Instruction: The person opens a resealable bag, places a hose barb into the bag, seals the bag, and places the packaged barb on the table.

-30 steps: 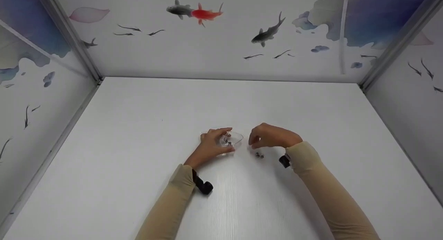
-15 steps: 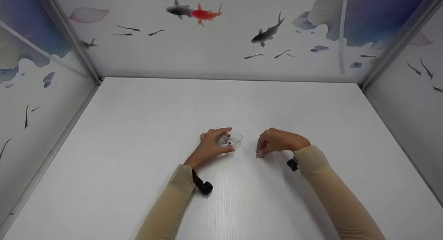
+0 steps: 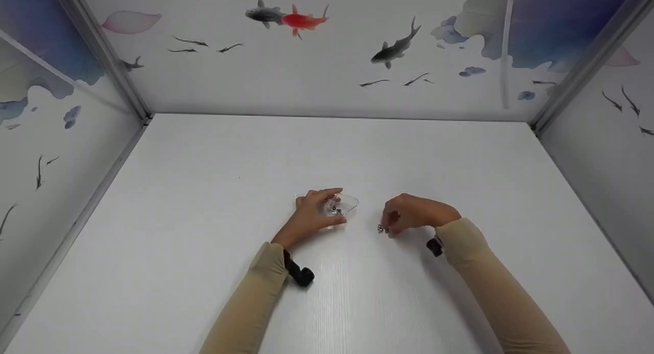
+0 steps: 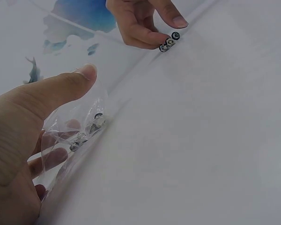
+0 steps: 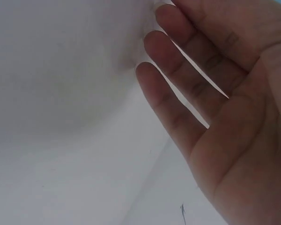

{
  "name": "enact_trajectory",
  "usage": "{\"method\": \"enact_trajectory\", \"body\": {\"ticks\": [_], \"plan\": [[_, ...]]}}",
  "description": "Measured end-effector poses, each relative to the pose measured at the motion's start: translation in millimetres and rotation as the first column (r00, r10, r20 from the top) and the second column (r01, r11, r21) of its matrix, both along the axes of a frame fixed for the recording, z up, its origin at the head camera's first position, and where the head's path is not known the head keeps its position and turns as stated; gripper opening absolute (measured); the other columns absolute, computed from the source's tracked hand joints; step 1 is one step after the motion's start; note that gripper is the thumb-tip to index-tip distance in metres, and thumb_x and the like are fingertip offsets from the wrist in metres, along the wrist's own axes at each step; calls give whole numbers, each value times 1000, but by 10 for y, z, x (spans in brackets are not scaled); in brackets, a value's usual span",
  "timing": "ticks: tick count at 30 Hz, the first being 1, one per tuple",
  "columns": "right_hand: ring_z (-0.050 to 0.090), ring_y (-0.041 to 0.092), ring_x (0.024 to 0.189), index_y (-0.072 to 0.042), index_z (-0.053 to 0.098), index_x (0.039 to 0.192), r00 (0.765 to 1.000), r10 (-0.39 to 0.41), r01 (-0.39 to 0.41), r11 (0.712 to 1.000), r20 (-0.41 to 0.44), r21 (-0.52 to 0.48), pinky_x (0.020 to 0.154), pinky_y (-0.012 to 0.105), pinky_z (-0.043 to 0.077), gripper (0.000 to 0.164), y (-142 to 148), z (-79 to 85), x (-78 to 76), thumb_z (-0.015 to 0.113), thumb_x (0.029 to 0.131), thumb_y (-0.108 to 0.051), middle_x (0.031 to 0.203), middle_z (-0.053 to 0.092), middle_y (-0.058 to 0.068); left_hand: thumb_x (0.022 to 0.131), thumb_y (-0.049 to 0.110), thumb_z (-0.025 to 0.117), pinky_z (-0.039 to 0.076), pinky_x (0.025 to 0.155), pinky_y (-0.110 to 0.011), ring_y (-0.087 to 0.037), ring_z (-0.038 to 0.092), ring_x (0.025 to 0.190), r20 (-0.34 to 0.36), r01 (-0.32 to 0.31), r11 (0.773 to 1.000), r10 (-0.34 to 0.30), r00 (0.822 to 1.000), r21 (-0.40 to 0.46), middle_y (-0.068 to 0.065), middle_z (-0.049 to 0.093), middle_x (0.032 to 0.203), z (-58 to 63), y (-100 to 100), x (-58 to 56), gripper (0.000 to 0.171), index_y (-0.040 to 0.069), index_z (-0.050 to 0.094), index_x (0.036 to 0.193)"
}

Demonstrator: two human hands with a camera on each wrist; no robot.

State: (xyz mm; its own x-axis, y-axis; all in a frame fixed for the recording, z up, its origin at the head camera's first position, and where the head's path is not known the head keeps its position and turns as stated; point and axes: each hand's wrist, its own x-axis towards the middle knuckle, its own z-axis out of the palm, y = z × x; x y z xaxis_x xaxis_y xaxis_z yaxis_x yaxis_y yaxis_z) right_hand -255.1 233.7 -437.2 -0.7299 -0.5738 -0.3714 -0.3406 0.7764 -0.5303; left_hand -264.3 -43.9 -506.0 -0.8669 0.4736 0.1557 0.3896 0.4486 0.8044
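Note:
In the head view my left hand [image 3: 312,211] curves around a clear plastic bag [image 3: 349,205] on the white table. The left wrist view shows several small dark-and-silver pieces [image 4: 96,123] inside the bag, with the thumb raised over it and the other fingers behind. My right hand [image 3: 415,212] is to the right, lowered to a few small round black-and-silver pieces [image 3: 380,229] on the table. Its index fingertip lies right at these pieces in the left wrist view, the thumb slightly apart above them. The right wrist view shows its other fingers [image 5: 166,101] loosely extended; the pieces are hidden there.
The white table [image 3: 230,155] is bounded at the back by a wall panel [image 3: 327,83] printed with fish, with more panels at both sides. Black wrist cameras [image 3: 301,276] sit on both forearms, which wear beige sleeves.
My right hand has moved right and toward the near side, away from the bag and down to the loose pieces. My left hand and the bag have stayed in place.

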Motion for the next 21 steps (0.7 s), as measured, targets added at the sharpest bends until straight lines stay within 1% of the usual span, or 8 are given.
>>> {"method": "enact_trajectory", "body": {"ticks": [5, 9, 17, 21], "plan": [[60, 9, 84, -17, 72, 91, 1000, 10, -10, 1000, 4, -21, 76, 28, 49, 17, -10, 2, 14, 76, 78, -6, 96, 70, -8, 78, 43, 78, 17, 101, -44, -20, 47, 118, 16, -5, 1000, 5, 1000, -1, 0, 63, 123, -1, 0, -2, 73, 20, 49, 141], [61, 8, 84, -16, 73, 90, 1000, 19, -19, 1000, 1, -18, 75, 28, 49, 16, -27, 9, 18, 77, 78, -5, 96, 70, -7, 78, 43, 78, 18, 101, -44, -20, 46, 118, 30, -10, 1000, 10, 999, -5, -1, 59, 126, 4, -3, 3, 73, 22, 49, 141], [60, 8, 84, -18, 72, 87, 1000, -5, 5, 1000, 6, 8, 76, 28, 49, 14, -19, -25, 4, 77, 79, -8, 95, 70, -10, 78, 41, 78, 17, 102, -45, -21, 47, 118, 9, -6, 1000, 6, 1000, 5, 0, 65, 122, 5, 6, 2, 72, 19, 50, 140], [61, 8, 85, -18, 73, 87, 1000, 3, -3, 1000, -7, 12, 76, 28, 49, 13, -17, -29, -3, 77, 79, -9, 94, 70, -10, 78, 41, 78, 18, 102, -46, -21, 47, 118, 4, -7, 1000, 6, 1000, 8, 0, 65, 122, 13, 1, 8, 71, 19, 50, 140]]}}
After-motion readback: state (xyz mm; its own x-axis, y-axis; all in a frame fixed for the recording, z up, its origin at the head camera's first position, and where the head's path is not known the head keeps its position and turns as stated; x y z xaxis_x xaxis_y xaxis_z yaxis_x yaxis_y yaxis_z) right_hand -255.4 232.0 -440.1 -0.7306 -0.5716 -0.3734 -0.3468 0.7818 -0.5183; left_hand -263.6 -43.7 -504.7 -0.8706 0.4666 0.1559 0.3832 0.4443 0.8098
